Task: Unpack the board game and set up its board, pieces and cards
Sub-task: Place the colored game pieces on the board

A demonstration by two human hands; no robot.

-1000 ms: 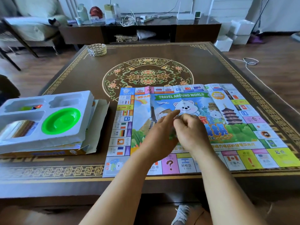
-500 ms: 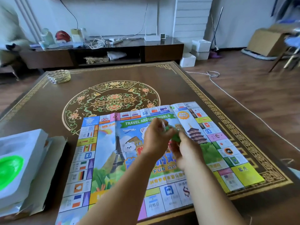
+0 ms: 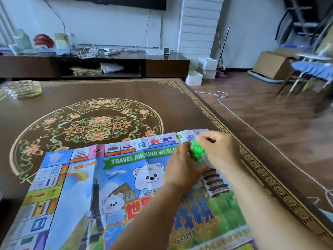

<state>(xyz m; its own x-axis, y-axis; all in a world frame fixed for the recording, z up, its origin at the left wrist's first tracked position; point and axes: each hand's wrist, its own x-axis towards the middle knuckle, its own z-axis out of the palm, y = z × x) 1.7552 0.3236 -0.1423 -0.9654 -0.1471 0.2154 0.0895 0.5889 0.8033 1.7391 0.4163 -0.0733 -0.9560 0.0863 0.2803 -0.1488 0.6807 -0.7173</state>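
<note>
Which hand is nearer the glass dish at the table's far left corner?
Left. The left hand lies right of the glass dish, over the game board; the right hand sits farther right.

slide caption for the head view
Both hands, left hand and right hand, hold green pieces above the unfolded board.

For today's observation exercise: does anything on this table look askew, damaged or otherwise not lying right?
The paper game board is not flat: fold creases stand up as ridges, and its far edge lifts off the table. It also lies at an angle to the table's border. The left hand and right hand hold green pieces above it.
</note>
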